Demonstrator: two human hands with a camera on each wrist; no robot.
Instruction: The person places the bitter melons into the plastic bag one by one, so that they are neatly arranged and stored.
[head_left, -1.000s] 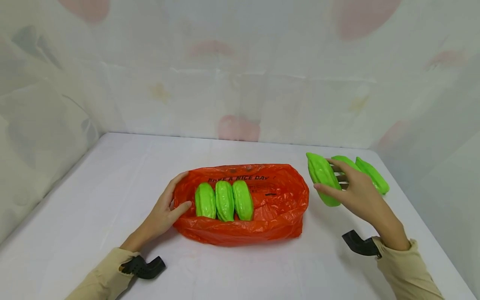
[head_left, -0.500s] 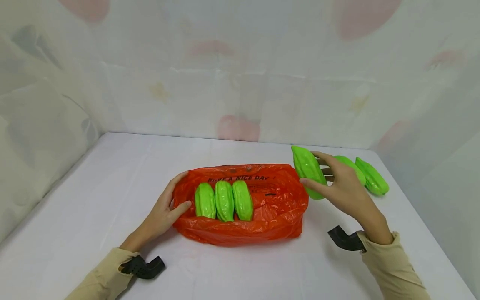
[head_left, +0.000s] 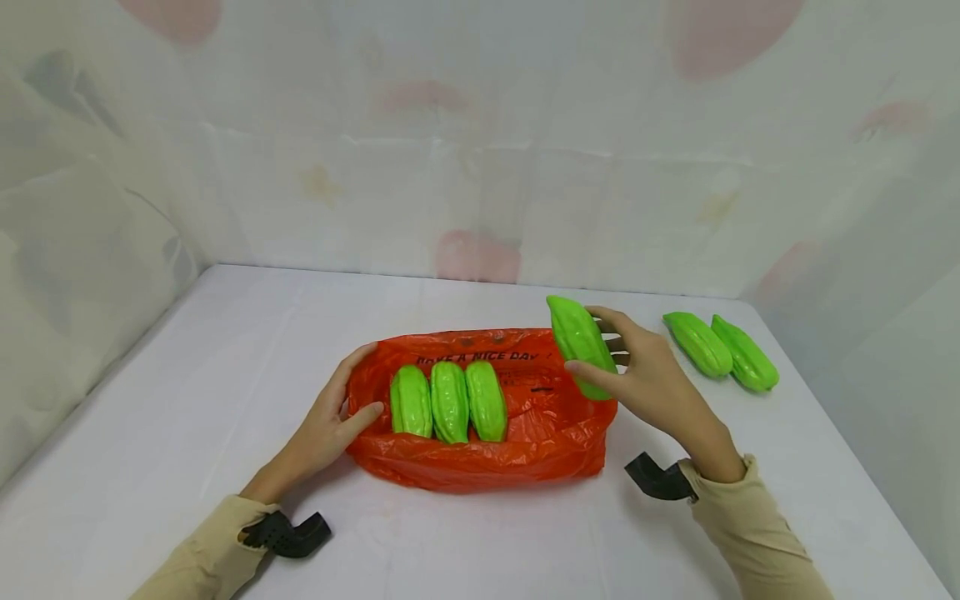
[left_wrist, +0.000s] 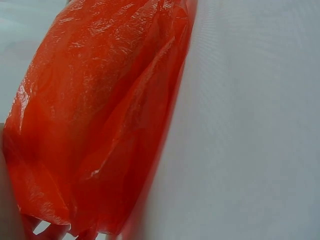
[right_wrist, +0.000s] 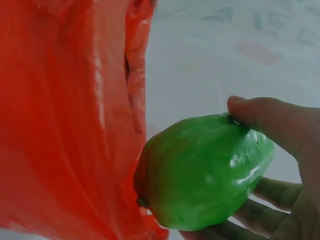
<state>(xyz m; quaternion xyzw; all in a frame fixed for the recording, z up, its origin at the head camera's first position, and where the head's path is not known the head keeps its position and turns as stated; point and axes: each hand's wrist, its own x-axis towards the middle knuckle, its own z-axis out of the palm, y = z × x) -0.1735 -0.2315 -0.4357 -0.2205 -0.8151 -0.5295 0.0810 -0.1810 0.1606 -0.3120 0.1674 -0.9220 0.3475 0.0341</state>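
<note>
A red plastic bag [head_left: 480, 467] lies open-mouthed on the white table, with three glossy green papayas [head_left: 449, 402] side by side in its left half. My left hand [head_left: 330, 417] holds the bag's left rim, thumb over the inner side and fingers around the outside. In the left wrist view the bag's wall [left_wrist: 100, 110] fills much of the picture. My right hand [head_left: 645, 371] grips another green papaya [head_left: 579, 337] between thumb and fingers, over the bag's right end in the head view. The right wrist view shows that papaya [right_wrist: 200, 175] by the bag's edge.
Two more green papayas, a nearer one [head_left: 699, 344] and an outer one [head_left: 745, 354], lie together at the table's right rear. Printed pale sheets [head_left: 480, 167] rise behind the table and at both sides. Black curved mounts [head_left: 288, 533] sit on both wrists.
My right hand has carried its papaya leftward, from beside the bag to over its right end. The two papayas at the right have come into full view. My left hand has stayed put.
</note>
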